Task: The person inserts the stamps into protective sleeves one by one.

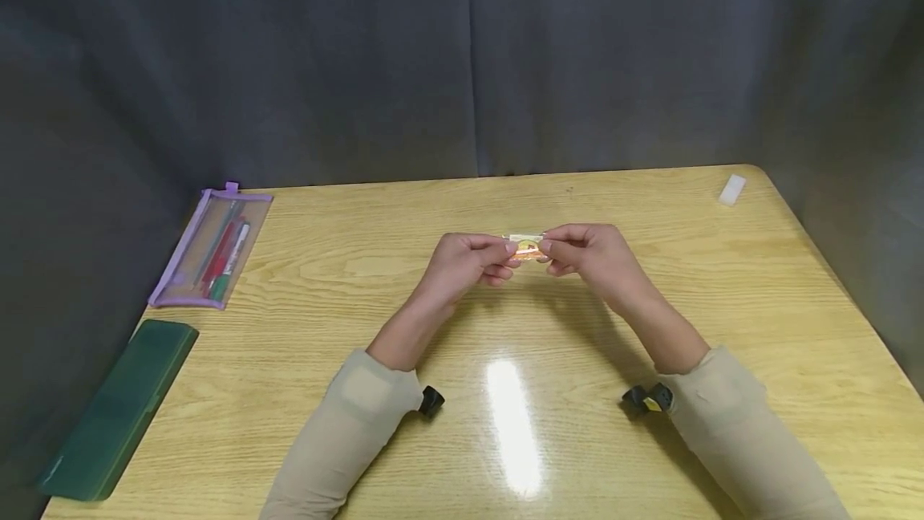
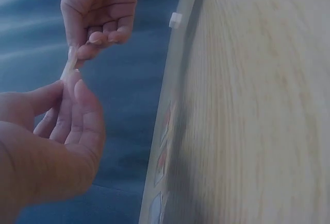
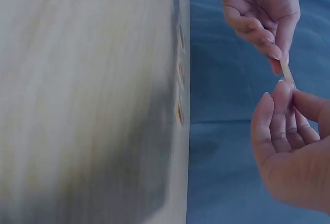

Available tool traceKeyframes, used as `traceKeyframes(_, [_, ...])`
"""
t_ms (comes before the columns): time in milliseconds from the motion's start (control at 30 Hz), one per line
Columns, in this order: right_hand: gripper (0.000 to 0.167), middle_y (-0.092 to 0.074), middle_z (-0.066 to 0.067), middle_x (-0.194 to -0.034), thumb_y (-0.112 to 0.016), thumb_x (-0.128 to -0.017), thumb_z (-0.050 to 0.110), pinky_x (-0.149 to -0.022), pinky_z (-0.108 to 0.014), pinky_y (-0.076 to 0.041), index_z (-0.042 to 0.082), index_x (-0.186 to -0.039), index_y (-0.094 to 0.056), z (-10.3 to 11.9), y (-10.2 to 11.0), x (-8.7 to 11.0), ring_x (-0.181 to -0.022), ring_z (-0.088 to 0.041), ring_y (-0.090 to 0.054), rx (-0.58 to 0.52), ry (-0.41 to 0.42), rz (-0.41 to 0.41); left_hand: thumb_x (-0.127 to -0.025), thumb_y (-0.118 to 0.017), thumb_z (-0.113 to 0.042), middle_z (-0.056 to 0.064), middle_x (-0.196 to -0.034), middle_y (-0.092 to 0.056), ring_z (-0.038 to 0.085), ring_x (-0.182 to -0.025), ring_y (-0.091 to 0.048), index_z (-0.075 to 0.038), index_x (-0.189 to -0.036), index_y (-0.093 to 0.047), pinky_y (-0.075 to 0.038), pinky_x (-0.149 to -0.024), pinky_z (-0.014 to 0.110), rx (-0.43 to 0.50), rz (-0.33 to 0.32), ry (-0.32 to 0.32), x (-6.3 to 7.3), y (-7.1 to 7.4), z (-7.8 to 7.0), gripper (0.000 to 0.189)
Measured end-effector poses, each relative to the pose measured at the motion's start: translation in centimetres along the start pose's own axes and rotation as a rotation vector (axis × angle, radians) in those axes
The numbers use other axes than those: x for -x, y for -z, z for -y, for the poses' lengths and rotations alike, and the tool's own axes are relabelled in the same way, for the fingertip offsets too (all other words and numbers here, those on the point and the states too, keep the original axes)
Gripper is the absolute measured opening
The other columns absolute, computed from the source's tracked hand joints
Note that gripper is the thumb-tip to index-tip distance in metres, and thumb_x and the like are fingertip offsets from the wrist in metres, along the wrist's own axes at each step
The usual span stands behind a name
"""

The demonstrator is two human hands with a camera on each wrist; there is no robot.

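Note:
Both hands hold a small flat piece [image 1: 528,247] printed in yellow, orange and white, above the middle of the table. I cannot tell whether it is a card or a packet. My left hand [image 1: 462,263] pinches its left end between thumb and fingers. At the opposite end, my right hand [image 1: 595,259] pinches it the same way. In the left wrist view the thin piece [image 2: 67,68] stands almost edge-on between the fingertips. The right wrist view likewise shows the piece [image 3: 286,73] edge-on, its printed face hidden.
On the wooden table [image 1: 346,359], a purple-edged mesh pouch [image 1: 189,259] with several pens lies at the left. Nearer is a green case [image 1: 119,412]. A small white block [image 1: 732,190] sits at the back right. Dark curtains [image 1: 346,62] hang behind.

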State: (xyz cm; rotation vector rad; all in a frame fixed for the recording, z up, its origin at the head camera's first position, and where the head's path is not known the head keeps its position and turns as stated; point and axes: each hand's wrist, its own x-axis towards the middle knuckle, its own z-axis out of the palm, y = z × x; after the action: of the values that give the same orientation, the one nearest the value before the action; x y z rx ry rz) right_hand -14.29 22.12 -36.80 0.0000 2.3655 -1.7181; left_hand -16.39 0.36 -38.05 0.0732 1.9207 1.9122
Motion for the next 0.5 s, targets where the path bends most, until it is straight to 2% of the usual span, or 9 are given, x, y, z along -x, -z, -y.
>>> traceKeyframes(67, [0.033,-0.073,0.003,-0.097,-0.064,-0.101,0.021,-0.082,-0.025,-0.061,-0.004,-0.123,-0.068,0.1,0.7,0.0,-0.079,-0.009,-0.072,0.009,-0.014,0.000,-0.097,-0.070,-0.017,0.009,-0.089,-0.077,0.011,-0.071,-0.072,0.000,-0.111,-0.076,-0.064,-0.077,0.037,-0.017,-0.004,-0.012,-0.2,0.0,-0.1,0.022])
traceKeyframes(167, [0.036,-0.072,0.007,-0.090,-0.063,-0.101,0.020,-0.081,-0.025,-0.061,-0.007,-0.125,-0.065,0.1,1.7,0.0,-0.078,-0.007,-0.071,0.004,-0.033,0.007,-0.099,-0.066,-0.014,0.012,-0.093,-0.077,0.020,-0.078,-0.074,-0.002,-0.110,-0.077,-0.061,-0.089,0.051,-0.051,-0.018,-0.036,-0.8,-0.1,-0.4,0.020])
traceKeyframes(300, [0.038,-0.073,0.005,-0.093,-0.064,-0.101,0.022,-0.082,-0.026,-0.061,-0.007,-0.126,-0.065,0.2,2.6,-0.4,-0.080,-0.008,-0.071,0.040,-0.035,0.035,-0.097,-0.070,-0.020,0.014,-0.100,-0.077,0.035,-0.093,-0.074,-0.006,-0.111,-0.077,-0.058,-0.095,0.054,-0.082,-0.026,-0.035,-1.5,-0.2,-0.5,0.021])
traceKeyframes(367, [0.038,-0.073,0.002,-0.097,-0.065,-0.101,0.024,-0.083,-0.028,-0.061,-0.005,-0.125,-0.067,0.3,2.9,-0.7,-0.083,-0.011,-0.070,0.087,-0.036,0.057,-0.095,-0.073,-0.022,0.013,-0.102,-0.078,0.035,-0.093,-0.074,-0.007,-0.112,-0.077,-0.059,-0.094,0.052,-0.107,-0.011,-0.034,-1.8,-0.3,-0.5,0.023])
traceKeyframes(500, [0.038,-0.071,-0.004,-0.104,-0.063,-0.102,0.028,-0.086,-0.030,-0.060,0.000,-0.127,-0.068,0.2,3.4,-1.2,-0.087,-0.014,-0.068,0.158,-0.042,0.092,-0.093,-0.074,-0.018,0.010,-0.097,-0.078,0.019,-0.076,-0.072,-0.006,-0.107,-0.078,-0.061,-0.089,0.049,-0.156,0.015,-0.030,-2.4,-0.8,-0.5,0.019])
